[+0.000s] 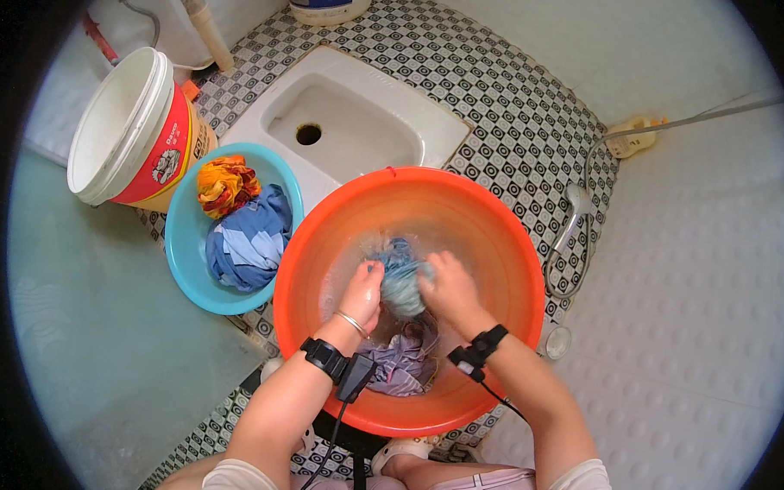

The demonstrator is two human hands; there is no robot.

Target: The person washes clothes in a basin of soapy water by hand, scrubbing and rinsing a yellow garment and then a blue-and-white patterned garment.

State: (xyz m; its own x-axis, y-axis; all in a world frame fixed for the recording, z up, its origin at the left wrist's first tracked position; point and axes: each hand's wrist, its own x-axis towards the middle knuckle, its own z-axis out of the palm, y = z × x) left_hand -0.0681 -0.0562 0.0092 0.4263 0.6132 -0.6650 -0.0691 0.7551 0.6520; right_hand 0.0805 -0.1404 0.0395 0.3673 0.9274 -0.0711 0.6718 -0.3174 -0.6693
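Observation:
Over a big orange basin (514, 258) with soapy water, my two hands work a wet blue-green cloth (403, 287) between them. My left hand (363, 294), with a bangle at the wrist, is closed on the cloth's left side. Fingers curled, my right hand (449, 286) grips its right side; slight blur softens the hand's outline. A darker blue part of the cloth (397, 252) trails beyond my hands at the water. Closer to me in the basin lies a crumpled lavender striped garment (402, 363), partly in the water.
Left of the basin, a light-blue basin (177, 253) holds an orange-yellow cloth (226, 187) and blue clothes (251, 238). A white-and-red bucket (147, 141) stands behind it. Beyond is a squat toilet (362, 114). At right, a shower head (575, 199) with hose hangs near the wall.

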